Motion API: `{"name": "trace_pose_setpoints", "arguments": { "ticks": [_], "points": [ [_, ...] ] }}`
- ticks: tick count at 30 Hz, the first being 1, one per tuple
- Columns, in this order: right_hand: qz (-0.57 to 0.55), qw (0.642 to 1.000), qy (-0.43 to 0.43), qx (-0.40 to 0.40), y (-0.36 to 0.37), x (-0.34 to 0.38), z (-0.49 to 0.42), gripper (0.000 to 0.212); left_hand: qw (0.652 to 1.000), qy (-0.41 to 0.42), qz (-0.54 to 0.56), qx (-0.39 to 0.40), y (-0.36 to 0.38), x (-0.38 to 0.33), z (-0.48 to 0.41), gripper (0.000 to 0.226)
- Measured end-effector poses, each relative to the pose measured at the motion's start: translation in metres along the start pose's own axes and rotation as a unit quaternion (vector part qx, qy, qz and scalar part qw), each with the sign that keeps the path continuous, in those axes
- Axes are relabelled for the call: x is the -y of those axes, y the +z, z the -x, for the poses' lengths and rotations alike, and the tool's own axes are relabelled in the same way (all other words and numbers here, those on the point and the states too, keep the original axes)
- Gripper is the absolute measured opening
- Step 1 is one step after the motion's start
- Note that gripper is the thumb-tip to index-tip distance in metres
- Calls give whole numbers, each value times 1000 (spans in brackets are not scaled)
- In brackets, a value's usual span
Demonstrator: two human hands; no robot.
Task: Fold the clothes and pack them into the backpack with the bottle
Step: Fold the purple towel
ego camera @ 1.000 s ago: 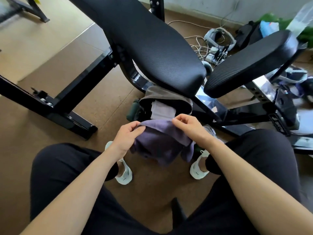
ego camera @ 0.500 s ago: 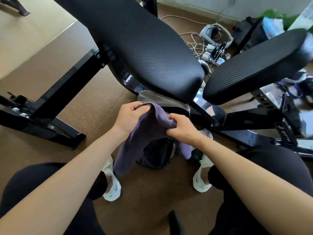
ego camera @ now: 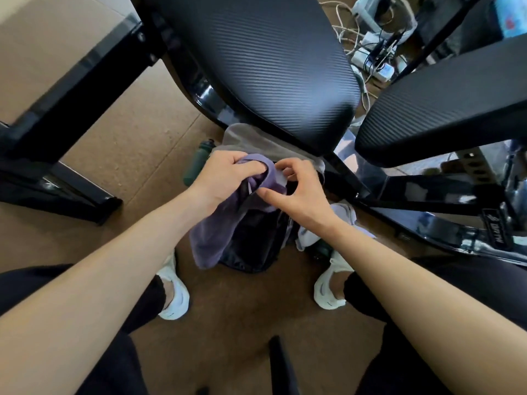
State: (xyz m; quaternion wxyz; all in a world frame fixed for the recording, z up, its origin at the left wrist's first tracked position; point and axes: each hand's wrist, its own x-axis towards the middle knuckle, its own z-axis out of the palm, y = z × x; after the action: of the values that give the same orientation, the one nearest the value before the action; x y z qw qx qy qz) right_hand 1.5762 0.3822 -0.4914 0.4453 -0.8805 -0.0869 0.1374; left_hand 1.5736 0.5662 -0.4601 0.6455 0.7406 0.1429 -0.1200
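Since half a second ago, the right hand's (ego camera: 296, 195) fist on the purple garment (ego camera: 212, 240) has been loosened, and the hands have been brought closer together. The view has also been drawn nearer to them.

The garment's upper edge is gripped by the left hand (ego camera: 225, 178), with the fingers curled round a bunched fold. From that grip the cloth is hung down below the left wrist, over the near left side of the dark backpack (ego camera: 251, 249). The right hand is held just beside the left. Its thumb is laid against the cloth and its fingers are curled above a paler patch of the fold. Whether the cloth is actually pinched there cannot be told.

The backpack is set on the floor directly beneath both hands, its opening turned upward. A grey garment (ego camera: 248, 138) is seen just beyond the hands, partly tucked under the black bench pad (ego camera: 256, 67). A dark green bottle (ego camera: 196, 161) is stood on the floor just to the left of the left hand, apart from the backpack. A pale garment (ego camera: 310, 238) is bunched below the right wrist, beside the backpack. White shoes (ego camera: 174, 292) are planted on either side, nearer than the hands.
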Motion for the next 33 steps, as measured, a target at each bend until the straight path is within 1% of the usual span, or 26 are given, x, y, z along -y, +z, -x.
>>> {"name": "trace_pose_setpoints", "arguments": {
  "ticks": [3, 4, 6, 7, 8, 10, 12, 14, 16, 18, 19, 20, 22, 24, 26, 28, 30, 31, 32, 33],
  "points": [
    [1, 999, -34, -25, 4, 3, 0, 56, 999, 2, -46, 23, -3, 2, 0, 40],
    [-5, 999, -38, -22, 6, 5, 0, 54, 998, 2, -63, 21, -4, 3, 1, 43],
    [-34, 999, -26, -4, 11, 10, 1, 44, 996, -3, -86, 15, -6, 3, 2, 57],
    [-56, 998, -13, 3, 12, 10, 1, 36, 996, -8, -92, 11, -6, 3, 3, 61],
    [-80, 997, 4, 7, 13, 10, 0, 26, 995, -10, -98, 3, -7, 4, 3, 59],
    [-125, 991, 42, 10, 12, 7, -4, 17, 994, -22, -108, -13, -8, 5, 4, 48],
    [-170, 981, 84, 25, 10, 4, -6, 13, 994, -28, -104, -29, -11, 9, 2, 47],
    [-219, 967, 124, 50, 7, 4, -7, 9, 993, -25, -107, -52, -13, 16, -3, 52],
    [-257, 949, 163, 81, 4, 5, -7, 15, 991, -25, -115, -59, -16, 23, -8, 50],
    [-270, 937, 202, 87, 0, 9, -8, 21, 992, -17, -116, -52, -19, 28, -10, 48],
    [-262, 937, 217, 75, -4, 10, -10, 24, 991, -15, -123, -58, -21, 31, -11, 44],
    [-253, 938, 230, 53, -6, 10, -13, 27, 989, -16, -128, -67, -23, 33, -12, 35],
    [-245, 934, 258, -3, -12, 13, -19, 30, 987, -20, -147, -64, -27, 36, -12, 26],
    [-292, 905, 303, -67, -20, 16, -24, 28, 984, -25, -176, -26, -29, 37, -11, 32],
    [-340, 869, 336, -127, -33, 19, -30, 27, 980, -28, -196, 24, -29, 36, -8, 51],
    [-372, 839, 348, -190, -49, 18, -40, 31, 973, -33, -224, 54, -28, 35, -6, 66],
    [-403, 805, 357, -250, -62, 16, -44, 30, 966, -55, -245, 61, -32, 37, -7, 66],
    [-408, 795, 357, -271, -66, 11, -45, 28, 963, -67, -253, 64, -34, 40, -7, 65],
    [-405, 794, 355, -283, -67, 6, -45, 27, 958, -80, -266, 69, -37, 43, -7, 64],
    [-395, 804, 348, -278, -68, 5, -46, 27, 951, -87, -289, 70, -38, 46, -7, 61]
  ]
}}
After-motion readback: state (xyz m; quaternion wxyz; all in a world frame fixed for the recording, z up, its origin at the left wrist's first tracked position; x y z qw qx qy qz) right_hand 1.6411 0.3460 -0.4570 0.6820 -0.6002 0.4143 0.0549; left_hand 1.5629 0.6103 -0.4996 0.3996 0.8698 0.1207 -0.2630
